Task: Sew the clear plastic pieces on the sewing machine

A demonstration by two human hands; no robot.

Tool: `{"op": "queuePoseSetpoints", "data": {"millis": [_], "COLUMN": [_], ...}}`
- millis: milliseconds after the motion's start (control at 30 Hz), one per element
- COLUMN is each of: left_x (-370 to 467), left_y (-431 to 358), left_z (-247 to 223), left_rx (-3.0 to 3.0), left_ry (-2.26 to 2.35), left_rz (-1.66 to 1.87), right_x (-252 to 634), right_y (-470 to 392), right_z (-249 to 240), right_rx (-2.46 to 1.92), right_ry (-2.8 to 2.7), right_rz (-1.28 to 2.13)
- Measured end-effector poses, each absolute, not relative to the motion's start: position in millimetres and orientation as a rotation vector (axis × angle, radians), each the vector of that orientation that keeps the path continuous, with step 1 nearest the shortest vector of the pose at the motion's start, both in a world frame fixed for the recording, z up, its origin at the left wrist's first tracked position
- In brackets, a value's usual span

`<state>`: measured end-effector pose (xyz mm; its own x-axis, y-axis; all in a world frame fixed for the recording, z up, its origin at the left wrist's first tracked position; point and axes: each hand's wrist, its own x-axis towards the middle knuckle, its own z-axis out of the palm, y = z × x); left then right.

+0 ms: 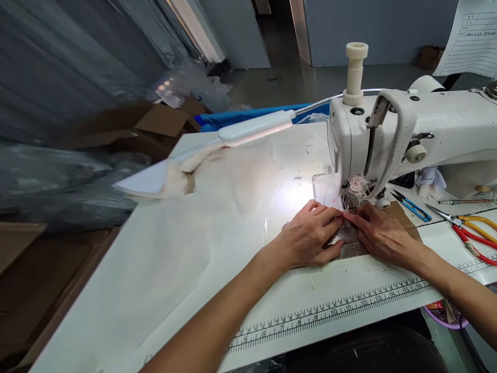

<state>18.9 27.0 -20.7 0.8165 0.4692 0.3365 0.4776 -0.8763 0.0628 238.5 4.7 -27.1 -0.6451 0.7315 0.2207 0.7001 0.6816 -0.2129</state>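
Both hands meet right in front of the needle area of a white sewing machine. My left hand lies on the machine bed with its fingers bent, thumb and index fingertips near the presser foot. From the other side comes my right hand, its index finger and thumb closed toward the left fingertips. Anything pinched between them is too small or hidden to name. Beneath the hands is a brown sheet with a clear, shiny covering. A pale pink ruffled flower sits by the needle bar.
Blue thread snips and scissors with yellow and red handles lie right. A lamp lights the white table. Along its front edge runs a ruler strip. Cardboard boxes stand left; a purple basket sits below.
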Motion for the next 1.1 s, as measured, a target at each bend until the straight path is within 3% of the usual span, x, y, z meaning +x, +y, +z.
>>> {"op": "queuePoseSetpoints", "data": {"millis": [700,1100], "left_x": [21.4,23.2], "left_y": [33.3,36.3], "left_z": [-23.6,-17.7], "left_rx": [-2.857,-2.821], "left_ry": [-0.87,-0.992], "left_rz": [-0.425,-0.272], "right_x": [236.2,257.2], "right_y": [14.1,40.5], "right_z": [-23.1,-12.2], "right_rx": [-1.124,-1.476], "right_ry": [-2.731,-2.233], "right_rz": [0.162,0.794]}}
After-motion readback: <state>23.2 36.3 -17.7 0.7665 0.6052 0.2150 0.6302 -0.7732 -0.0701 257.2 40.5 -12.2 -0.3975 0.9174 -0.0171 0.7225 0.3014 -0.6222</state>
